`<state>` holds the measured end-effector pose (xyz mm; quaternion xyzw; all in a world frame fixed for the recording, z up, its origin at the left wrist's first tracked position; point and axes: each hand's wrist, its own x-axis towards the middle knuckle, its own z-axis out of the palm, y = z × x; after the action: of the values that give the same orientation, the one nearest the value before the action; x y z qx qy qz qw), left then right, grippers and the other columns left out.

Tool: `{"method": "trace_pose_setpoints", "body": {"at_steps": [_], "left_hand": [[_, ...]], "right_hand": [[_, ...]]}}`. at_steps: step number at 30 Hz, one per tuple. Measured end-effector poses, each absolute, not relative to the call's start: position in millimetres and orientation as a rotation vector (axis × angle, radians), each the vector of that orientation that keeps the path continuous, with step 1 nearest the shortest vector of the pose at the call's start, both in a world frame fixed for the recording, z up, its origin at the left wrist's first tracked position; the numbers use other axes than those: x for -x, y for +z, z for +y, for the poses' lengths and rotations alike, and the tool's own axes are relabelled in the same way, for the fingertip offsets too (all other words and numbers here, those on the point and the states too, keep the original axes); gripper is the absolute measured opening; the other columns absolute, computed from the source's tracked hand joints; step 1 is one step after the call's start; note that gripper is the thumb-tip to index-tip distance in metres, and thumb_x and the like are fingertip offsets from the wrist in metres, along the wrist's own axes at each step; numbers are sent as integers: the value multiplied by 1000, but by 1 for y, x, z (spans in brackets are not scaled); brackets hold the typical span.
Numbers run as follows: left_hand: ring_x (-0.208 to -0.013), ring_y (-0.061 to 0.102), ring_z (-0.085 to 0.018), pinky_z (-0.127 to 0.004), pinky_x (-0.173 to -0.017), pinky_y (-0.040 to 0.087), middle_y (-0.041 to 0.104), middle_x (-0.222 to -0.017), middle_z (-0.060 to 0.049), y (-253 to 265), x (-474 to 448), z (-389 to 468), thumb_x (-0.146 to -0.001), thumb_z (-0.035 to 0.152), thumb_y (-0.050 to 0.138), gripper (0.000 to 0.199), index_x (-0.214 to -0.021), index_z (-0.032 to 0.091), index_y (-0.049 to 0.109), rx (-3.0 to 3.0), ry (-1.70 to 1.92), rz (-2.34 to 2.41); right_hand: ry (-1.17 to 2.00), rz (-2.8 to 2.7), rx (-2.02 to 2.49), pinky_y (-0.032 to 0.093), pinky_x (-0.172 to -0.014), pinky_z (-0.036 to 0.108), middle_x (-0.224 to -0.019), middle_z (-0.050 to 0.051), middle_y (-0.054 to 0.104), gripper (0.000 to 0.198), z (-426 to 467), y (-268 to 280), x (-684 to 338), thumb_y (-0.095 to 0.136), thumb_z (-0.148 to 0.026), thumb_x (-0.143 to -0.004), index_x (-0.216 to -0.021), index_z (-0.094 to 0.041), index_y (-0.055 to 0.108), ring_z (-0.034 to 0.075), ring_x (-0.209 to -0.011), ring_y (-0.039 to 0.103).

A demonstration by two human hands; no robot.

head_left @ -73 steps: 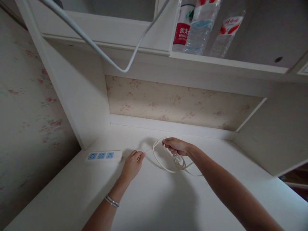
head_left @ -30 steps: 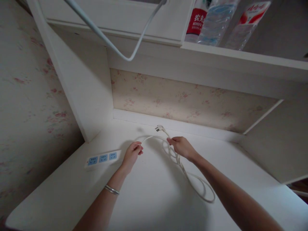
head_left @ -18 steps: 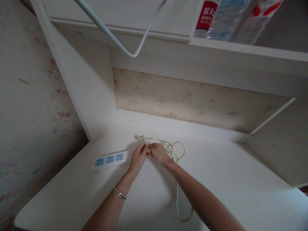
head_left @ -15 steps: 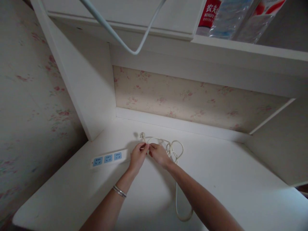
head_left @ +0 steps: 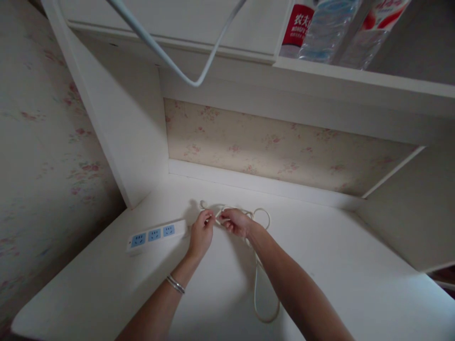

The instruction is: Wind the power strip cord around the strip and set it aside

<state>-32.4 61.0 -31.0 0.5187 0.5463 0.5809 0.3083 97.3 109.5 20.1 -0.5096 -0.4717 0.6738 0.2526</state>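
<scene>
My left hand [head_left: 202, 230] pinches the off-white power cord close to its plug [head_left: 204, 204], which sticks out beyond the fingertips. Just to the right, my right hand [head_left: 235, 221] has its thumb and fingers closed on another stretch of the power cord [head_left: 256, 303]. Between the two hands a short piece of cord shows. The rest lies in tangled loops behind and beneath my right hand, with one long loop trailing toward me. Left of my left hand lies a white power strip [head_left: 155, 235] with blue sockets, its right end close to the wrist.
White desktop [head_left: 320, 265] under everything. A side panel [head_left: 131, 142] rises at the left and a low ledge runs along the back. Overhead, a shelf [head_left: 355, 78] holds several plastic bottles [head_left: 327, 31]. A pale bent rod or cable [head_left: 195, 83] hangs in front of it.
My hands have drawn slightly apart, and a short piece of cord now shows between them. The plug has tilted and dropped a little to the left. The whole view has shifted slightly.
</scene>
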Motion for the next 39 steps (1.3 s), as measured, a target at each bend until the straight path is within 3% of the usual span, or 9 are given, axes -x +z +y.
{"method": "trace_pose_setpoints", "body": {"at_steps": [5,8,11,13,20,26,31,36,39], "left_hand": [[-84,64,-19,-31,-77,46,68,-91,-6,-30,31,62,-84,29,52,31,-112,17,48,-1272,1530,1414],[-88,63,-21,-33,-80,45,68,-95,-8,-28,32,60,-86,31,48,30,-113,18,53,-1308,1450,1496],[-80,61,-20,-32,-76,44,67,-84,-4,-25,32,56,-86,31,44,25,-101,20,62,-1362,1341,1549],[-72,59,-18,-29,-70,43,64,-75,-1,-25,32,55,-86,28,42,23,-93,21,63,-1379,1320,1503],[-65,50,-12,-24,-63,40,54,-72,3,-37,33,61,-88,36,45,19,-98,22,53,-1341,1423,1209],[-68,48,-12,-24,-65,40,58,-86,0,-33,35,61,-88,42,45,22,-90,21,54,-1381,1458,1130],[-69,51,-14,-24,-66,40,57,-76,1,-27,32,53,-92,41,37,27,-95,21,56,-1486,1350,1301],[-94,57,-19,-30,-85,42,63,-100,-6,-23,31,53,-94,35,36,27,-103,21,58,-1687,1320,1407],[-92,56,-21,-33,-85,41,63,-92,-7,-23,37,56,-94,34,36,30,-91,20,62,-1900,1235,1494]], "right_hand": [[1647,-1465,1355,33,-39,17,-76,-3,60,26,113,14,-97,52,-22,-83,-109,-23,52,5,-41,45],[1164,-1831,1272,50,-65,27,-109,5,62,41,114,10,-101,52,-33,-87,-127,-27,47,15,-76,62],[781,-2136,1124,36,-103,39,-139,10,46,48,119,14,-108,50,-34,-88,-135,-22,44,24,-125,43],[773,-2343,1036,26,-110,39,-143,9,42,47,121,23,-113,49,-32,-89,-135,-22,46,23,-133,35],[612,-2939,711,42,-96,34,-125,8,56,33,125,57,-127,54,-26,-86,-118,-25,62,20,-109,56],[289,-2964,599,36,-100,38,-118,6,61,26,123,54,-124,57,-26,-85,-109,-26,64,22,-115,49],[508,-2969,726,43,-84,32,-95,9,68,18,124,57,-123,51,-23,-88,-93,-19,68,21,-90,59],[936,-2910,1058,42,-64,25,-76,4,66,24,124,92,-147,46,-28,-88,-79,-16,66,15,-66,55],[1231,-2679,1222,41,-57,24,-71,3,63,30,120,118,-176,49,-38,-86,-75,-15,63,13,-61,54]]}}
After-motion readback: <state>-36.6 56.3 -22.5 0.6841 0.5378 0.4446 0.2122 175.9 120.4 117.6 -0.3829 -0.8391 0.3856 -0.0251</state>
